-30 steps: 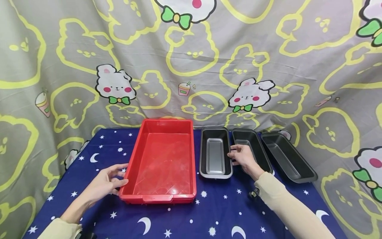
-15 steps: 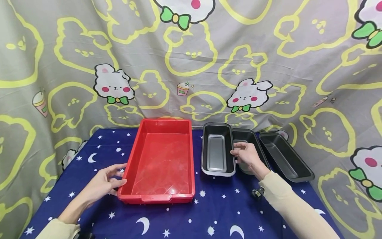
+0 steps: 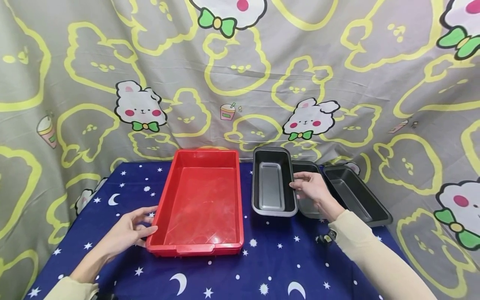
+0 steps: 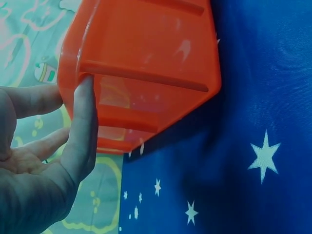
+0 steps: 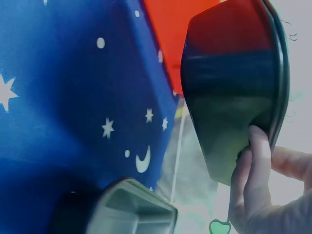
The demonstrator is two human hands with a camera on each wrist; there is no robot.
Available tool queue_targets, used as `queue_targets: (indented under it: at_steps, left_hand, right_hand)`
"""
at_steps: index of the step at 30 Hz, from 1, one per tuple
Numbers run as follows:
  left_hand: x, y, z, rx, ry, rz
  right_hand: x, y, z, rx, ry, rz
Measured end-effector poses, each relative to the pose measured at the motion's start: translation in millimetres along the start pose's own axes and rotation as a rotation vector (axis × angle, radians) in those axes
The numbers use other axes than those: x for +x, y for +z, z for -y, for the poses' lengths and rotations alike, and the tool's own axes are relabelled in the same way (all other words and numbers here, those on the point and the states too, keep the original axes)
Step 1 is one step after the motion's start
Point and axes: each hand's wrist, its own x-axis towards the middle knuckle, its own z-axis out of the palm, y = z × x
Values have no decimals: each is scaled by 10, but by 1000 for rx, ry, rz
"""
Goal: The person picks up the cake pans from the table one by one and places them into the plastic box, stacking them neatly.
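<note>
My right hand (image 3: 311,188) pinches the right rim of a dark grey loaf pan (image 3: 271,185), fingers against its outer side and thumb at the rim. The pan hangs above the table; in the right wrist view its outer wall (image 5: 229,87) shows apart from the cloth. A large red plastic tray (image 3: 204,204) stands to the left. My left hand (image 3: 129,229) holds its left rim near the front corner. In the left wrist view a finger presses under the tray's lip (image 4: 87,70). Both the tray and the held pan have nothing inside.
Two more dark loaf pans stand at the right: a middle one (image 3: 309,208), partly hidden behind my right hand, and a slanted one (image 3: 360,198) at the far right. Star-patterned blue cloth (image 3: 225,279) covers the table. A printed grey curtain (image 3: 243,83) hangs behind.
My right hand has raised the loaf pan off the table and shifted it slightly away from me. The left hand and red tray stay in place; the view drifts slightly.
</note>
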Motion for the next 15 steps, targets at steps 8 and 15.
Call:
queue_targets:
  at_steps: [8, 15]
  left_hand:
    - [12, -11, 12, -10, 26, 34]
    - [6, -16, 17, 1, 24, 34]
  right_hand:
    - [8, -20, 138, 10, -32, 22]
    - [27, 77, 321, 55, -31, 53]
